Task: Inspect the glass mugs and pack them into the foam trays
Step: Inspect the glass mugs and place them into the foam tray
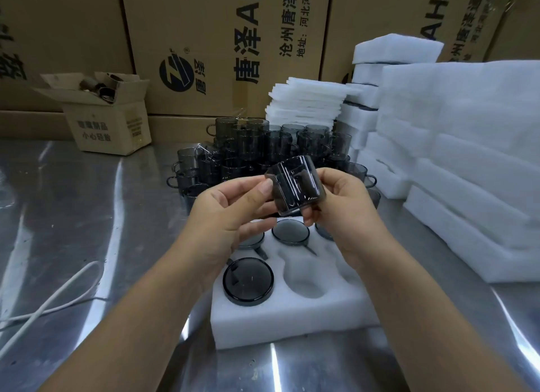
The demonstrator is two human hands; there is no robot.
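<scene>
One smoky, seemingly cylindrical mug (295,187) occupies left hand (230,215) and right hand (346,213).

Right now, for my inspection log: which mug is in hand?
The mug gripped between left hand and right hand above the foam tray; the others lie unheld.

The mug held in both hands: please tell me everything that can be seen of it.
The mug is short, cylindrical, of smoky grey transparent glass, glossy with reflections. It is held in the air, tilted on its side, above the white foam tray. The left hand pinches its left end, thumb on top; the right hand grips its right end. A dark shape on its wall may be the handle.
</scene>
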